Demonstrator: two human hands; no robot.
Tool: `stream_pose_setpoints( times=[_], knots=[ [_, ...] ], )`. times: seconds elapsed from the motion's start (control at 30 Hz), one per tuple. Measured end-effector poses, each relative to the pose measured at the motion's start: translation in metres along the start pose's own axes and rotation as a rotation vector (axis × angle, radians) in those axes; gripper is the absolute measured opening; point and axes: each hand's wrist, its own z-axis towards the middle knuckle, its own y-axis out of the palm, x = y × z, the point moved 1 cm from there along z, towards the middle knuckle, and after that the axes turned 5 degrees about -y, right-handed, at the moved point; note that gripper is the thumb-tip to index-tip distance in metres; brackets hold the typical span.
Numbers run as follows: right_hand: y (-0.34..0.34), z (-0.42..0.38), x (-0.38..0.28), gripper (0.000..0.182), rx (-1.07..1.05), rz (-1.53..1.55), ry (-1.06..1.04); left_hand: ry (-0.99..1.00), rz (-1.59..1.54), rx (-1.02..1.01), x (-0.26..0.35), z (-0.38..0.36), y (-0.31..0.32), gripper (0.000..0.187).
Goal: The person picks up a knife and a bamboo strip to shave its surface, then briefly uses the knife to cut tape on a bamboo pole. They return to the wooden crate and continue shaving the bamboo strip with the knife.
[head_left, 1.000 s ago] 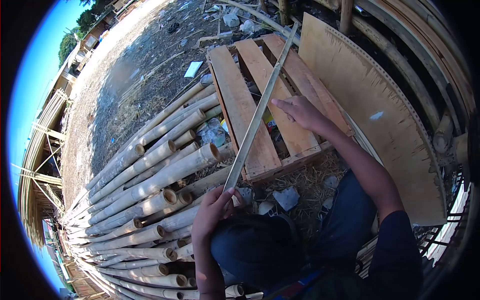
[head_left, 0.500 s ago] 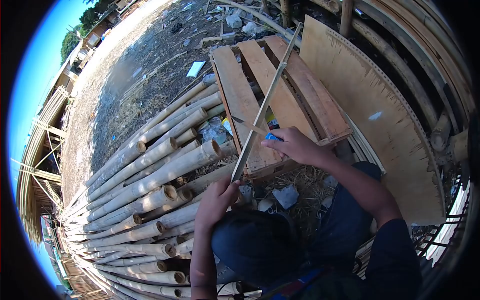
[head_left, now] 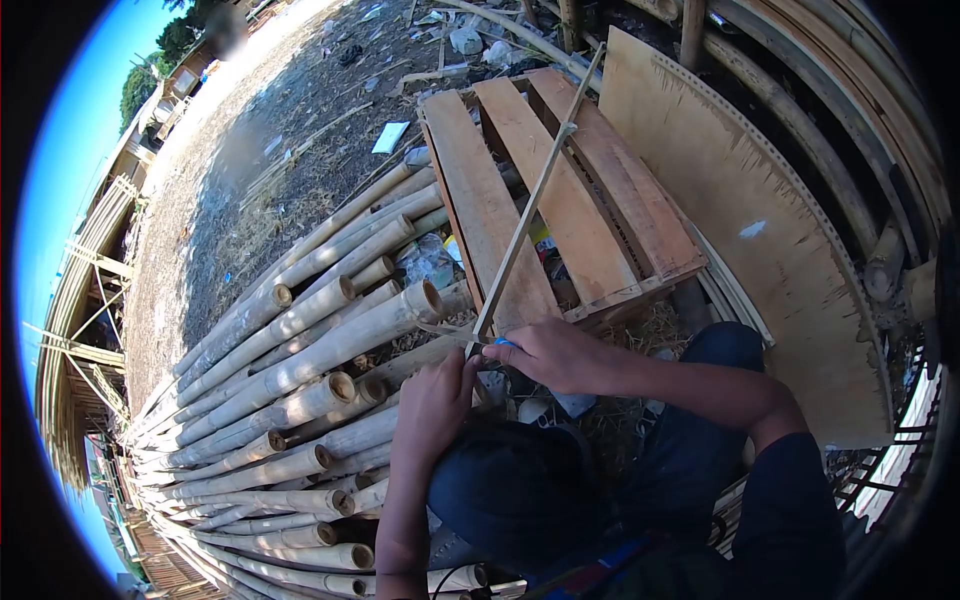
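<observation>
My left hand (head_left: 437,393) is closed round the near end of a long, thin bamboo strip (head_left: 526,213). The strip slants up and away across a slatted wooden crate (head_left: 560,180), its far end beyond the crate. In my right hand (head_left: 552,355) is a knife with a blue handle (head_left: 506,343), held closed in the fist. Its blade (head_left: 447,330) lies across the strip just above my left fingers, pointing left. Both hands are close together over my bent knees.
Stacked bamboo poles (head_left: 340,350) spread out on the left, their cut ends facing me. A plywood sheet (head_left: 740,230) leans at the right, beside more bamboo (head_left: 800,120). Litter and dry grass cover the ground (head_left: 300,130) beyond.
My right hand has drawn the knife down along the strip, from over the crate to close by my left hand. The left hand keeps its hold on the strip's near end.
</observation>
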Motion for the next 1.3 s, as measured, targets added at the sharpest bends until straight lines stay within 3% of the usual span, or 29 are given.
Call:
stream_pose_setpoints(
  times=[0.27,0.33,0.37,0.5,0.63,0.77,1.07,1.2,1.3],
  knots=[
    [-0.033,0.016,0.025,0.057,0.098,-0.354,0.015,0.003,-0.015,0.017,-0.005,-0.003,0.001,0.033],
    [-0.063,0.024,0.025,0.06,0.127,-0.425,0.294,-0.043,-0.044,-0.027,-0.004,-0.004,0.0,0.034],
    [-0.071,0.022,0.016,0.062,0.111,-0.377,0.313,-0.04,-0.048,-0.023,-0.003,-0.005,-0.002,0.034],
    [-0.03,0.007,-0.001,0.063,-0.066,-0.139,0.137,0.012,0.023,0.017,0.003,-0.004,-0.004,0.029],
    [-0.017,0.003,-0.012,0.062,-0.132,-0.165,0.096,0.092,0.118,0.023,-0.003,-0.008,-0.001,0.025],
    [-0.025,0.009,-0.011,0.057,-0.111,-0.169,0.052,0.076,0.169,0.048,-0.011,-0.004,0.003,0.026],
    [-0.006,0.013,-0.007,0.056,0.033,-0.491,-0.012,0.011,0.064,0.027,-0.014,-0.002,0.001,0.027],
    [-0.04,0.029,0.031,0.056,0.282,-0.714,0.186,0.012,0.054,0.03,-0.012,-0.013,-0.001,0.028],
    [-0.079,0.03,0.031,0.055,0.19,-0.623,0.363,0.008,0.047,0.045,-0.007,-0.017,-0.004,0.029]
  ],
)
